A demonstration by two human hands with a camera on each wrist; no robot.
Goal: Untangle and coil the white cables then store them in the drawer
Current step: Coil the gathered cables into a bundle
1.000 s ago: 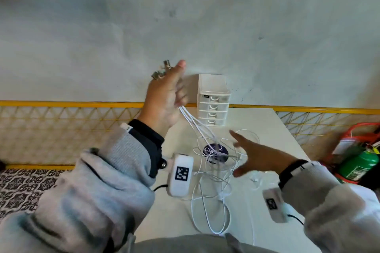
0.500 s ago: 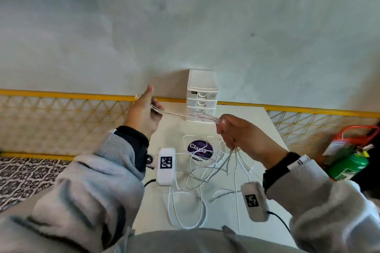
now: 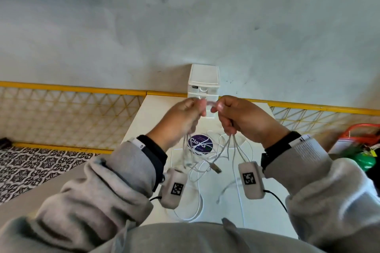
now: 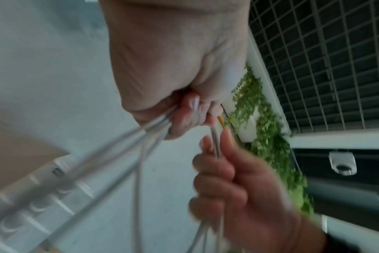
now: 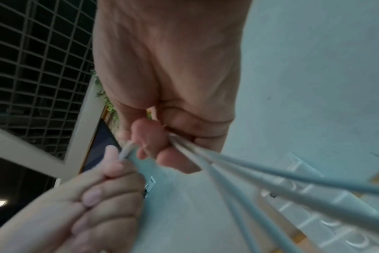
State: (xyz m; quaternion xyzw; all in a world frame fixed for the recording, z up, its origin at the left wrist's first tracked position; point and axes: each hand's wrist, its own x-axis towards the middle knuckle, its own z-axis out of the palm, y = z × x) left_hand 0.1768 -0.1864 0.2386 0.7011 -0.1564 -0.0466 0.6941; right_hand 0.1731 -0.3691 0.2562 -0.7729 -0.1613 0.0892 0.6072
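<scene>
Several white cables (image 3: 232, 150) hang in a tangled bunch from both hands, and their lower loops lie on the white table (image 3: 148, 113). My left hand (image 3: 200, 107) and right hand (image 3: 218, 109) are held close together above the table, each gripping the bunch, with a short stretch of cable (image 3: 210, 104) between them. In the left wrist view the left hand's fingers (image 4: 184, 118) curl round the strands (image 4: 151, 128). The right wrist view has the right hand's fingers (image 5: 154, 137) clamping the cables (image 5: 238, 172). A metal USB plug (image 3: 216, 167) dangles below. The small white drawer unit (image 3: 203, 80) stands behind the hands, its drawers closed.
A round purple sticker (image 3: 200, 145) lies on the table under the cables. A grey wall rises right behind the drawer unit. A yellow lattice rail (image 3: 72, 109) runs along both sides. A green cylinder (image 3: 366, 160) and red frame stand right of the table.
The left hand came down from its raised position and the right hand took hold of the cables. Both hands then closed in until they nearly touch in front of the drawer unit.
</scene>
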